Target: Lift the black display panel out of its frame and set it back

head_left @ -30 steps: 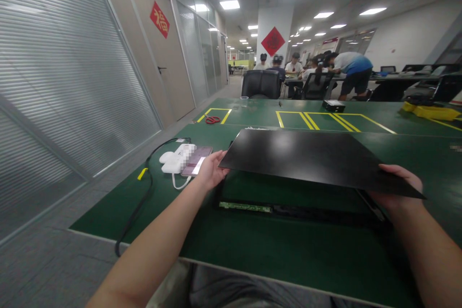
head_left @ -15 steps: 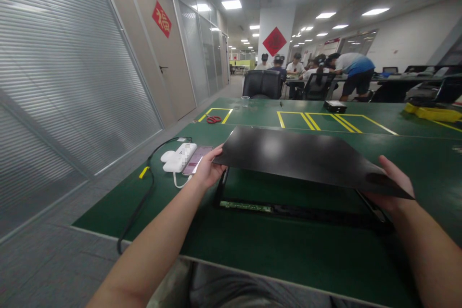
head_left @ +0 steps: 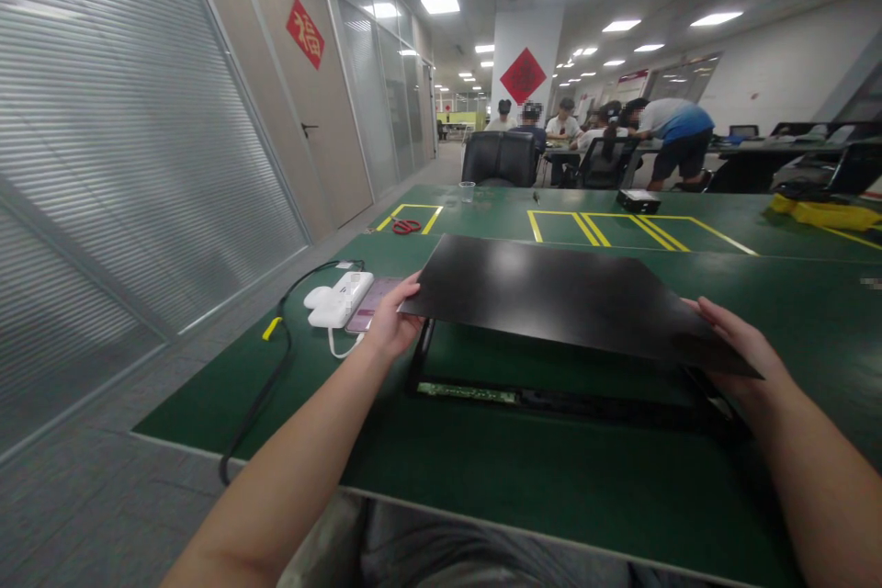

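A glossy black sheet (head_left: 551, 294) is held up over the table, tilted a little. My left hand (head_left: 398, 317) grips its left corner, thumb on top and fingers beneath. At the right end my right hand (head_left: 740, 349) holds the sheet's edge, the fingers partly hidden under it. Below the sheet lies a thin black frame (head_left: 593, 408) on the green table, with a green circuit strip (head_left: 469, 393) along its near side. The sheet hides the frame's far part.
Left of the frame are a phone (head_left: 372, 301), a white charger (head_left: 341, 301) and a black cable (head_left: 282, 358). Farther back: red scissors (head_left: 406, 226), a clear cup (head_left: 467, 192), a black box (head_left: 638, 201) and a yellow item (head_left: 827, 213). Several people are behind.
The black sheet has shifted slightly left and its face shows more. My right hand has moved left, its fingers now lying along the sheet's edge.
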The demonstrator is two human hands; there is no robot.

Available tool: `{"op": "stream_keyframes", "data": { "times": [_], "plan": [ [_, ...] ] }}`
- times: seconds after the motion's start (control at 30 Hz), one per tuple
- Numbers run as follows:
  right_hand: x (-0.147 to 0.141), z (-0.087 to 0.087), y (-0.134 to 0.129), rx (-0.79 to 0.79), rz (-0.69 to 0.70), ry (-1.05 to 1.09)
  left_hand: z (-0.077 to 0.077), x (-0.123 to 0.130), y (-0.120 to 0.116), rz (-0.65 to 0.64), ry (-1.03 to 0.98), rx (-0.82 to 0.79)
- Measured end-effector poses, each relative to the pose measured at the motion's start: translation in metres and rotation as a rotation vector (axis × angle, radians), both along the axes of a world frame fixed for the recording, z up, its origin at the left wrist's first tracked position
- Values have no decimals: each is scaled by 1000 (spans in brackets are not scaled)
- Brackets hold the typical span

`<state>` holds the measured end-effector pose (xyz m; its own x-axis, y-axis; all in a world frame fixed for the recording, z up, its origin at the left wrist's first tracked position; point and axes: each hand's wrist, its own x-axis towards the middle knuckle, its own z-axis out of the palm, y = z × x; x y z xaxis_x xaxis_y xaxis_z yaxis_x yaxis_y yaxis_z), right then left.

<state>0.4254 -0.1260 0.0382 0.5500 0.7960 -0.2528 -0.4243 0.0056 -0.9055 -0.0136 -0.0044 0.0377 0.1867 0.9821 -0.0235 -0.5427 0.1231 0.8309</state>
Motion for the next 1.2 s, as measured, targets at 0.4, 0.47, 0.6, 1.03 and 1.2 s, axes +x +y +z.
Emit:
{"op": "stream_keyframes", "data": {
  "times": [0.4, 0.47, 0.6, 1.03, 1.2],
  "plan": [
    [4, -4, 4, -245, 51, -242, 12, -5, -1, 14, 16, 181],
    [7, -7, 4, -273, 71, -270, 12, -3, -2, 8, 12, 185],
    [16, -12, 5, -295, 96, -283, 11, -2, -5, 20, 48, 146],
    [4, -3, -1, -320, -38, -387, 6, 1, -12, 7, 214, 37],
    [1, 1, -4, -335, -84, -426, 8, 6, -17, -17, 255, 27]
  ]
}}
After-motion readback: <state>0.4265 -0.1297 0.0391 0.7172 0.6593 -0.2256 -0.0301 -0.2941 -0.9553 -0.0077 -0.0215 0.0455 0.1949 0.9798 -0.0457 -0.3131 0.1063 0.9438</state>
